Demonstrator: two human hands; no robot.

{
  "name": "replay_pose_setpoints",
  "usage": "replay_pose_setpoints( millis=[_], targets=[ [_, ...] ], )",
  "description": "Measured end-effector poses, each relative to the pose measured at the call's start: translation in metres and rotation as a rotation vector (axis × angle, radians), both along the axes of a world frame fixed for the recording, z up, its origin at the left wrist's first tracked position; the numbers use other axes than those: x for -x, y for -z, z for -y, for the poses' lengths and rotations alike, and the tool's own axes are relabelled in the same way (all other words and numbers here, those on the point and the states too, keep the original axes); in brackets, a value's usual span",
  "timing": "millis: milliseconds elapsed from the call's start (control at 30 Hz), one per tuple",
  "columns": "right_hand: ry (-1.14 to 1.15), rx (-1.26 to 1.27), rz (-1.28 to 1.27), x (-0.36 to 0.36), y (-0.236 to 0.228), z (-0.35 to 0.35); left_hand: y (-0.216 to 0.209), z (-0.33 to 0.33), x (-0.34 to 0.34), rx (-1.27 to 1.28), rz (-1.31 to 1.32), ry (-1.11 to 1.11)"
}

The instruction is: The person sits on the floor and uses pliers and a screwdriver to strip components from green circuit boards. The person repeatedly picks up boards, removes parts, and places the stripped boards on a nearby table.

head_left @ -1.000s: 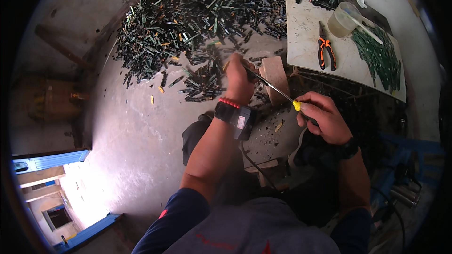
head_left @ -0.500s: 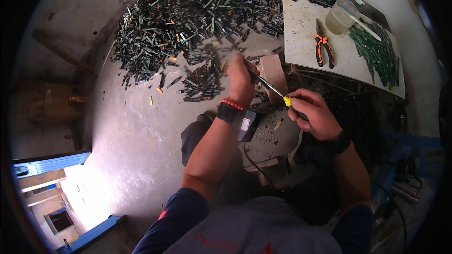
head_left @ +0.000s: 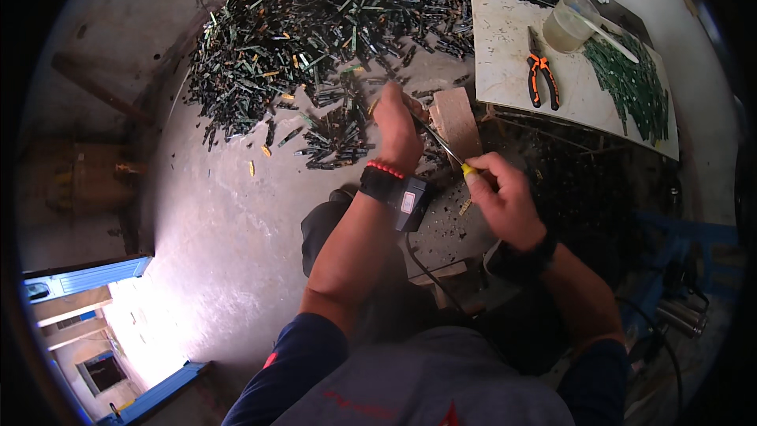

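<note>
My right hand point(head_left: 509, 203) is closed round the handle of a screwdriver point(head_left: 444, 143), which has a yellow collar and a thin metal shaft. The shaft slants up and left to the fingers of my left hand point(head_left: 397, 126). Those fingers are curled inward and mostly hidden behind the hand; whatever they grip at the screwdriver's tip cannot be made out. Just beyond the shaft stands a reddish brick-like block point(head_left: 457, 122). To the left of my left hand lies a small heap of dark narrow strips point(head_left: 335, 138) on the floor.
A large pile of similar dark strips point(head_left: 315, 24) covers the far floor. On a pale board point(head_left: 505, 47) at the far right are orange-and-black pliers point(head_left: 542, 79), a cloudy plastic cup point(head_left: 566, 25) with a white-handled tool, and green strips point(head_left: 631, 95). A cable point(head_left: 430, 276) hangs below my left wrist.
My right hand has moved left with the screwdriver, bringing its handle closer to my left hand. My left hand stays in nearly the same place.
</note>
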State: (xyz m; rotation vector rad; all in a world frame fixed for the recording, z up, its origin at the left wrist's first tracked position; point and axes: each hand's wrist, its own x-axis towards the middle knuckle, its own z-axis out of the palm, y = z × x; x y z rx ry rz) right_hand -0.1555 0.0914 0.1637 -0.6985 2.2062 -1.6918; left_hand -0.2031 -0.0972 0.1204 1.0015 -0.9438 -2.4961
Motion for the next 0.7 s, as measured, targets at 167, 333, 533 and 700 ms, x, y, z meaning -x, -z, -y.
replay_pose_setpoints(
  millis=[167,333,533,700],
  targets=[
    [-0.011,0.240,0.914,0.013,-0.028,-0.004,-0.010,0.001,-0.004,-0.039,-0.008,0.036],
    [-0.051,0.182,0.850,0.016,-0.026,-0.004,-0.008,0.003,-0.005,-0.021,-0.046,0.045],
    [0.066,-0.252,-0.450,-0.008,-0.001,0.007,-0.002,0.001,0.000,-0.062,-0.052,0.035],
    [0.035,-0.506,-0.646,-0.012,0.000,0.006,-0.006,-0.004,0.003,-0.093,-0.080,-0.024]
  ],
)
